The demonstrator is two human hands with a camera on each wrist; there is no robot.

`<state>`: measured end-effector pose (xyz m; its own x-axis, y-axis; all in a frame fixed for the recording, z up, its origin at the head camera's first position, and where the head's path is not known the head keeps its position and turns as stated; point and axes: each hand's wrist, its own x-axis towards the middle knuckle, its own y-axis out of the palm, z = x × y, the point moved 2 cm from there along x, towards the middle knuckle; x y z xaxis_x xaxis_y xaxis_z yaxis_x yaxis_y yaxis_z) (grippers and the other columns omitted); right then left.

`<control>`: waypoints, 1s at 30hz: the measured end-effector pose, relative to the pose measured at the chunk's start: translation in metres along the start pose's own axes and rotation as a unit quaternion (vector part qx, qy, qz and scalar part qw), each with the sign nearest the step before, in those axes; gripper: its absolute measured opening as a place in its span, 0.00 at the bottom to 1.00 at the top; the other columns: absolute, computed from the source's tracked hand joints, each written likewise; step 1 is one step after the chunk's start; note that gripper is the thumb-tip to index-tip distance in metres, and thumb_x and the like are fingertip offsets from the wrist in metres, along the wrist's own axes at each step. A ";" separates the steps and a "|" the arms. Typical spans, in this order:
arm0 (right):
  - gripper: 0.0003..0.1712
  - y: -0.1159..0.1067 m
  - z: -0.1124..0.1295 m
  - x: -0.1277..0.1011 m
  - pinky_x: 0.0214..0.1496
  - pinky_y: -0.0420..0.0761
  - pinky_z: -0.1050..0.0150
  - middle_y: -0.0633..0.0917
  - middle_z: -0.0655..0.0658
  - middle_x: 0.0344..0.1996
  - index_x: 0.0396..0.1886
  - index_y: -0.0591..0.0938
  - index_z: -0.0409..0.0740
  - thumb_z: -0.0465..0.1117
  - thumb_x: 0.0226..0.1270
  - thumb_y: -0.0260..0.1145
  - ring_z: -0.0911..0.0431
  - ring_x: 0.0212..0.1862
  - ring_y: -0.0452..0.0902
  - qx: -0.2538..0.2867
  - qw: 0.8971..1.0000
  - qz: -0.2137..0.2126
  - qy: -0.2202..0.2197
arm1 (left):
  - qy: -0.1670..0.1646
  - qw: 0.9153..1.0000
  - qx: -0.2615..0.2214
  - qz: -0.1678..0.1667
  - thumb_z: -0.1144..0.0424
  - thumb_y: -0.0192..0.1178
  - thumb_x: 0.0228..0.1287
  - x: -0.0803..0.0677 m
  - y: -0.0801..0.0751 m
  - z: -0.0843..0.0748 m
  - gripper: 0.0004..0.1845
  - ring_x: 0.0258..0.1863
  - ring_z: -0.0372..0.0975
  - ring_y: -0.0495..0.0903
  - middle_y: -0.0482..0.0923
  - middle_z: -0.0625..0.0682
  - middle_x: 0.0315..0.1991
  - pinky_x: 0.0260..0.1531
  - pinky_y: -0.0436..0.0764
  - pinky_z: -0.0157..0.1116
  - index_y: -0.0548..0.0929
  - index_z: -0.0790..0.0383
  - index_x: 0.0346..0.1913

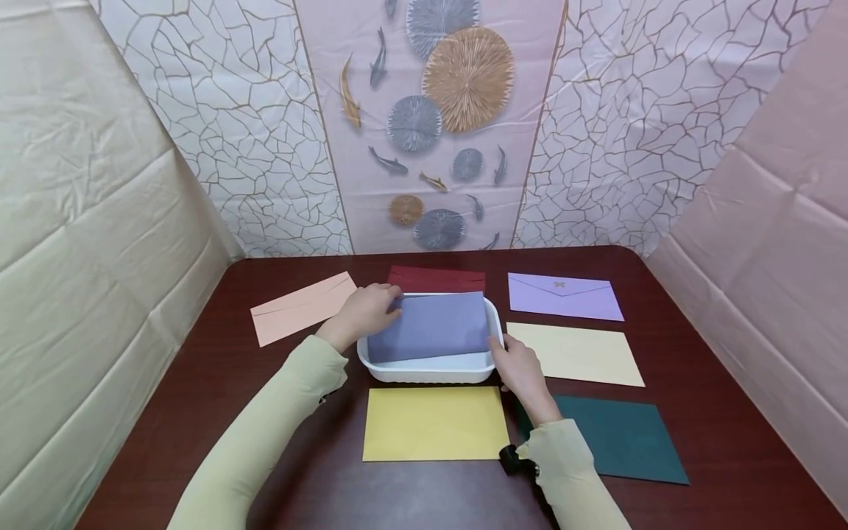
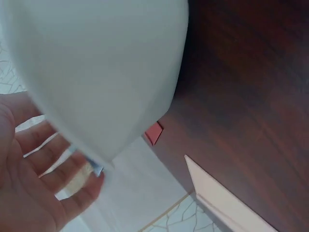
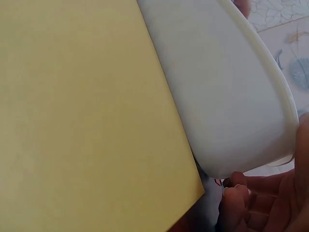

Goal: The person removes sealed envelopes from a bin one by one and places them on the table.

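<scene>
White tray (image 1: 430, 372) at the middle of the dark table (image 1: 318, 471), with a blue envelope (image 1: 430, 324) lying tilted across it, far edge propped on the far rim. Left hand (image 1: 363, 313) at the tray's far-left corner, fingers curled over the blue envelope's upper-left corner there; seen from the left wrist with the blue corner (image 2: 98, 170) at the fingertips (image 2: 84, 186) and the tray's white wall (image 2: 106, 72) just above the palm. Right hand (image 1: 520, 364) against the tray's right end, fingers bent at the rim by the envelope's lower-right corner; whether gripping the rim or the envelope, cannot tell. Around the tray: yellow envelope (image 1: 433, 423) just in front, red one (image 1: 437, 280) just behind and partly hidden, peach one (image 1: 301, 308) to the left, cream one (image 1: 575, 353) to the right, lilac one (image 1: 564, 297) beyond the cream, dark green one (image 1: 619, 439) front right, partly under the right wrist.
</scene>
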<state>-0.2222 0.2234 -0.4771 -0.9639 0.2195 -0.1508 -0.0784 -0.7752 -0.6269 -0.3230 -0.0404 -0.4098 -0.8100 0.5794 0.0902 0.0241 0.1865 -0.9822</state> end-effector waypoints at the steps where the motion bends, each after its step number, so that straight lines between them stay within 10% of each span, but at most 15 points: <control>1: 0.32 0.000 0.000 0.000 0.21 0.79 0.61 0.81 0.31 0.55 0.69 0.73 0.39 0.55 0.77 0.47 0.50 0.24 0.75 0.001 1.000 0.000 0.001 | 0.004 1.000 -0.008 0.002 0.60 0.64 0.69 0.000 0.002 -0.001 0.17 0.53 0.49 0.81 0.83 0.56 0.52 0.51 0.79 0.49 0.81 0.63 0.57; 16: 0.31 0.000 0.000 0.001 0.23 0.80 0.60 0.83 0.33 0.50 0.68 0.74 0.40 0.54 0.77 0.46 0.50 0.26 0.75 0.012 1.000 0.004 0.001 | 0.090 0.995 -0.048 0.011 0.66 0.68 0.63 -0.002 0.004 -0.019 0.29 0.62 0.47 0.77 0.78 0.58 0.62 0.62 0.73 0.44 0.73 0.65 0.67; 30: 0.31 0.000 0.000 -0.001 0.22 0.80 0.60 0.83 0.33 0.46 0.67 0.75 0.39 0.54 0.77 0.46 0.49 0.26 0.75 0.011 1.000 -0.001 0.000 | 0.154 0.986 -0.057 -0.014 0.75 0.61 0.64 -0.008 -0.004 -0.054 0.24 0.50 0.41 0.82 0.80 0.53 0.58 0.50 0.79 0.39 0.77 0.60 0.63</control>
<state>-0.2210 0.2233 -0.4772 -0.9639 0.2205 -0.1496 -0.0856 -0.7878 -0.6099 -0.2854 -0.0032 -0.3974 -0.5950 0.7831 0.1809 0.0838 0.2843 -0.9551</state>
